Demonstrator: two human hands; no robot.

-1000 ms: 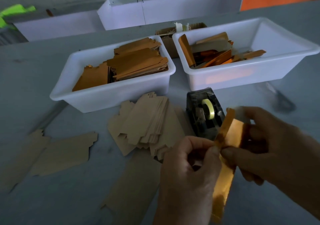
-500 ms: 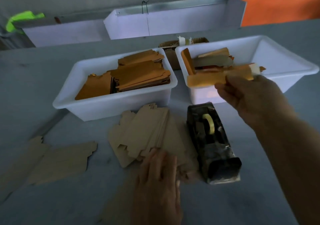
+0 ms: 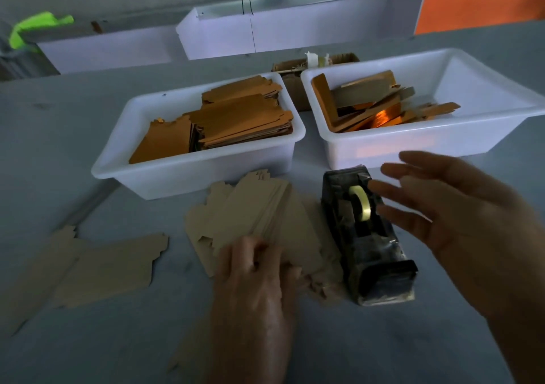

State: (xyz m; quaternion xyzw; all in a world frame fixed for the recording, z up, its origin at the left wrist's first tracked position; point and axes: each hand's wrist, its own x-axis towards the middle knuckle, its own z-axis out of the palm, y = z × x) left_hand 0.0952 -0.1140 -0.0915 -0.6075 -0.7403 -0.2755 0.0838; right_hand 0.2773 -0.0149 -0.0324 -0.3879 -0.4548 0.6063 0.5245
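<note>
The grey worktop [image 3: 73, 147] carries everything, and its layout looks made for a short reach. Toward the far edge two white tubs stand side by side. The left tub [image 3: 191, 177] is packed with flat orange-brown card pieces, probably stock. The right tub [image 3: 413, 147] holds a looser jumble of folded, gold-lined pieces, likely finished work, and it sits on your right hand's side. Just in front of the left tub, near the middle of the worktop, lies the stack of flat blanks [image 3: 256, 215]. These are pale, matt brown die-cut sheets with notched tabs, fanned out slightly so that single edges show, which should make it easier to lift one off. More loose blanks [image 3: 112, 265] lie toward the left edge. The tape dispenser [image 3: 362, 242] stands just right of the stack, its cutter end toward you for a quick pull. Your left hand [image 3: 253, 289] lies palm-down with its fingertips on the near end of the stack; you cannot tell whether a sheet is pinched. Your right hand [image 3: 460, 215] hovers apart over the dispenser's right side, fingers spread and holding nothing. The yellowish tape roll [image 3: 361, 206] sits upright in the dispenser.
</note>
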